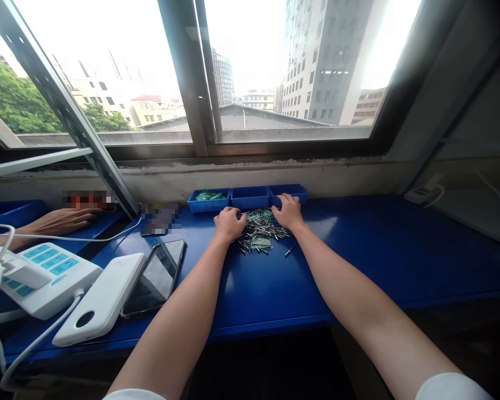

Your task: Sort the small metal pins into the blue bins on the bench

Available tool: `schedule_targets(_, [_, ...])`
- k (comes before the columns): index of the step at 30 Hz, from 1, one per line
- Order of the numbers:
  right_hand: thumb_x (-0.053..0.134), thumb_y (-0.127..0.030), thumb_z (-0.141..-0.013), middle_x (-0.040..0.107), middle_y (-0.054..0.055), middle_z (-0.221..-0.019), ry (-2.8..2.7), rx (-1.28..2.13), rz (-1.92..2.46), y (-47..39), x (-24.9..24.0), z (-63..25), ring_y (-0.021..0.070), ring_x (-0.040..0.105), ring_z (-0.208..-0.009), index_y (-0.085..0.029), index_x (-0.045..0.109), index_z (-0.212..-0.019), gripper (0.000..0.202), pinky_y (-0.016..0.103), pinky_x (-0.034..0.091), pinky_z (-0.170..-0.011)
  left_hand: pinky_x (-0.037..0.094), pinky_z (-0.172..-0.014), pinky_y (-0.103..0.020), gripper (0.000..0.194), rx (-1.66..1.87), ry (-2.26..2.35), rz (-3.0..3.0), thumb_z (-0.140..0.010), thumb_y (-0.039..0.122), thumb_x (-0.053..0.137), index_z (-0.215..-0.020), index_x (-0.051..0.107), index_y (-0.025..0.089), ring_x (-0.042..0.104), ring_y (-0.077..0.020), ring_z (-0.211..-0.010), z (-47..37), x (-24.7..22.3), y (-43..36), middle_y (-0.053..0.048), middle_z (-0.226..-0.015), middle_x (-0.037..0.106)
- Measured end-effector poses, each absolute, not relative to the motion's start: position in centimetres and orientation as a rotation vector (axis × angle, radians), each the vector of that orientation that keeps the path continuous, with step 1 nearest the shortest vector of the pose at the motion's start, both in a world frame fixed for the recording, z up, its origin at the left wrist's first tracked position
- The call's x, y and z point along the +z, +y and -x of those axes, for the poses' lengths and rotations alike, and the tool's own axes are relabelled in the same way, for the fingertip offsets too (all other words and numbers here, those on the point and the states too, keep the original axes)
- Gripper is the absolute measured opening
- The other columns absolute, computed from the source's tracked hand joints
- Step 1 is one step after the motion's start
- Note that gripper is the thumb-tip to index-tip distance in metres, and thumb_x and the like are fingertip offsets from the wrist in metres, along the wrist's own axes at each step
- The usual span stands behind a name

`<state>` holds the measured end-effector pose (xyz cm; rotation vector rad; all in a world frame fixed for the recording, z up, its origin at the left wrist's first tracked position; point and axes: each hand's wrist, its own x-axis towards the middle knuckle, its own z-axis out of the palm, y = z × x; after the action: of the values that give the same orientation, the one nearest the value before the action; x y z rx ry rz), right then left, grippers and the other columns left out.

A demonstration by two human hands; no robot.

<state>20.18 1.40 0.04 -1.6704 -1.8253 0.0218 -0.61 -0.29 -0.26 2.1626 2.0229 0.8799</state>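
Observation:
A heap of thin metal pieces that look like blind rivets [260, 226] lies on the blue tabletop, with green flat pieces [261, 243] mixed in. My left hand [230, 225] rests at the heap's left edge, its bent fingers and thumb apart. On the other side, my right hand [289, 213] has its fingers spread, the thumb by the heap and the fingertips near the right blue bin [300, 193]. One single rivet [289, 251] lies apart in front of the heap. Behind it, the left blue bin [209, 206] holds green pieces; the middle blue bin [250, 198] shows a bare inside.
At left lie a phone [155, 278], a white power bank [102, 297] and a white power strip [54, 272] with cables. Another person's hand [73, 220] is at far left near a metal shelf post [108, 178]. A window [241, 150] stands behind the blue table [379, 239].

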Motion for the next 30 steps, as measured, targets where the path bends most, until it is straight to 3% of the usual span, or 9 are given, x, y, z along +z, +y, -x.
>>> schedule_targets(3, [0.049, -0.044, -0.082, 0.055, 0.013, -0.118, -1.912, 0.073, 1.638, 0.5, 0.3, -19.1, 0.0297, 0.043, -0.11, -0.015, 0.058, -0.116, 0.045, 0.041, 0.037, -0.093, 0.026, -0.105, -0.044, 0.056, 0.731, 1.905, -2.28, -0.083, 0.058, 0.04, -0.121, 0.057, 0.021, 0.036, -0.0296, -0.129, 0.4, -0.6, -0.5, -0.012, -0.138, 0.045])
schedule_targets(7, [0.053, -0.047, -0.08, 0.056, 0.015, -0.113, -2.057, 0.179, 1.658, -0.1, 0.1, -17.9, 0.0305, 0.047, -0.107, -0.014, 0.062, -0.109, 0.044, 0.039, 0.039, -0.089, 0.021, -0.108, -0.044, 0.066, 0.549, 1.824, -2.296, -0.083, 0.064, 0.034, -0.13, 0.051, 0.02, 0.028, -0.029, -0.135, 0.3, -0.8, -0.6, -0.013, -0.145, 0.036])
schedule_targets(16, [0.054, -0.034, -0.082, 0.062, 0.007, -0.096, -2.051, 0.236, 1.527, 0.0, -0.5, -17.6, 0.0186, 0.057, -0.086, -0.02, 0.067, -0.083, 0.019, 0.027, 0.042, -0.073, 0.032, -0.101, -0.034, 0.05, 0.683, 1.707, -2.393, -0.085, 0.055, 0.042, -0.117, 0.061, 0.023, 0.047, -0.0254, -0.122, 0.1, -0.8, -0.3, -0.008, -0.127, 0.057])
schedule_targets(30, [0.056, -0.029, -0.078, 0.063, 0.006, -0.087, -2.081, 0.225, 1.418, 0.2, -0.6, -17.7, 0.0174, 0.058, -0.08, -0.018, 0.064, -0.074, 0.014, 0.025, 0.043, -0.072, 0.035, -0.095, -0.039, 0.036, 0.816, 1.716, -2.466, -0.082, 0.047, 0.052, -0.103, 0.068, 0.023, 0.056, -0.0266, -0.106, -0.2, -0.5, -0.8, -0.007, -0.109, 0.066])
